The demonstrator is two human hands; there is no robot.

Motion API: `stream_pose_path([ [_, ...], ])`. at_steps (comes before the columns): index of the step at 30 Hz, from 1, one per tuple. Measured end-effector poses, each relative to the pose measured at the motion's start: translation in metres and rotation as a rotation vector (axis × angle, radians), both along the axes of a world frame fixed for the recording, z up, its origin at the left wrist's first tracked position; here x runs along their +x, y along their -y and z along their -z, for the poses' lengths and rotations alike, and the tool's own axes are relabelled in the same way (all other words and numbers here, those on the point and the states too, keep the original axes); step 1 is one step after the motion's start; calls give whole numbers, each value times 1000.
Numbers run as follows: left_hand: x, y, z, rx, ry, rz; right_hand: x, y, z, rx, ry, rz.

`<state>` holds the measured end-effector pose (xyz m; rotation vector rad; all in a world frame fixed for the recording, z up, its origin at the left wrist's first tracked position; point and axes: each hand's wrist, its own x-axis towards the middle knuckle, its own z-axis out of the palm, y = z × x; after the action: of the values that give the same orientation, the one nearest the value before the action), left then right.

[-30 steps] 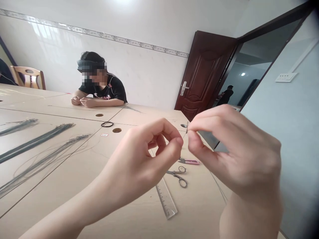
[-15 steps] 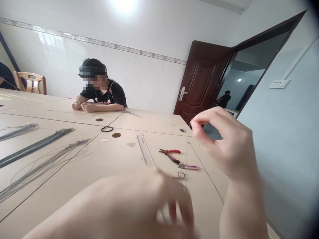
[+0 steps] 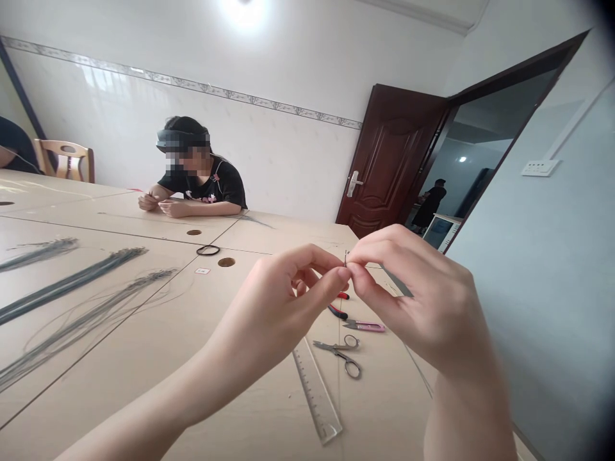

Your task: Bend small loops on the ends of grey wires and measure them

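My left hand [image 3: 288, 294] and my right hand [image 3: 418, 288] meet above the table, thumb and forefinger pinched on each. Between the fingertips a short thin dark strand [image 3: 345, 257] sticks up; its lower part is hidden by the fingers and too small to make out. Beneath my hands lie a clear ruler [image 3: 314, 390], small metal scissors [image 3: 343, 352] with open blades, pink thread snips [image 3: 365, 326] and red-and-black pliers [image 3: 339, 312], which my left hand partly covers.
Bundles of grey strands [image 3: 81, 282] lie on the left of the table [image 3: 168, 358]. Farther back are a black ring [image 3: 208, 250], a small label [image 3: 202, 271] and a round table hole [image 3: 226, 262]. A co-worker [image 3: 202, 173] sits opposite. A brown door [image 3: 389, 153] stands open.
My left hand has risen from low over the ruler to meet my right hand, uncovering the scissors and the ruler's near end. My right hand has shifted slightly left and down.
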<state>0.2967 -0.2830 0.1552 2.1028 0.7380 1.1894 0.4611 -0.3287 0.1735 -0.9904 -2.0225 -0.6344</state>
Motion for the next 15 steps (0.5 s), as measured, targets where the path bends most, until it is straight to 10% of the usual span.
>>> stream_pose_path([
  [15,2,0,0,67,82,21,-1,2,0,-53,-20,-34],
])
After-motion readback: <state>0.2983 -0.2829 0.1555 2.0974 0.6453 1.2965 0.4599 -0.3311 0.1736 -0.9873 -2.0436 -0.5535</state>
